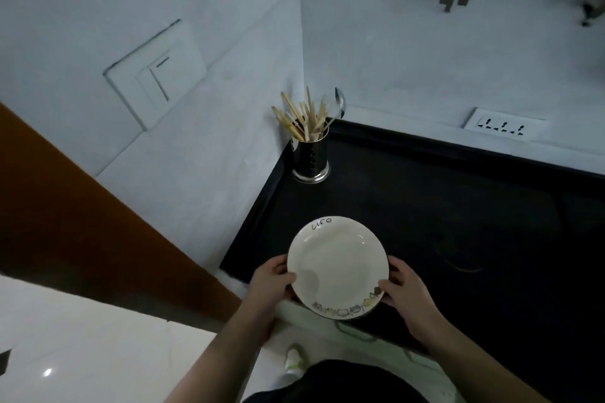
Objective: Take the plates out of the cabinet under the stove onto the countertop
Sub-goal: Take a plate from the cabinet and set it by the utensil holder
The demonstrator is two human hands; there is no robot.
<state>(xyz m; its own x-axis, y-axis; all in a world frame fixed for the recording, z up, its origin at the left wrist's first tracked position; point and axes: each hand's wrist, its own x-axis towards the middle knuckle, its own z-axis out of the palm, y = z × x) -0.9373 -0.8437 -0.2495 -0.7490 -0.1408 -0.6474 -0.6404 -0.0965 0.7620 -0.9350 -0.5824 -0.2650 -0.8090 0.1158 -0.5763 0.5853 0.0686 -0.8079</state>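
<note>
A cream plate [337, 267] with the word "life" on its far rim and a printed pattern on its near rim is over the front edge of the black countertop [442, 206]. My left hand [273, 281] grips its left rim and my right hand [404, 288] grips its right rim, thumbs on top. I cannot tell whether the plate touches the counter. The cabinet under the stove is out of view.
A steel holder [311, 157] full of chopsticks and a spoon stands in the counter's back left corner. A wall socket [504, 129] sits above the back edge, a switch plate [157, 75] on the left wall. A brown panel [82, 222] lies left, pale floor [82, 337] below.
</note>
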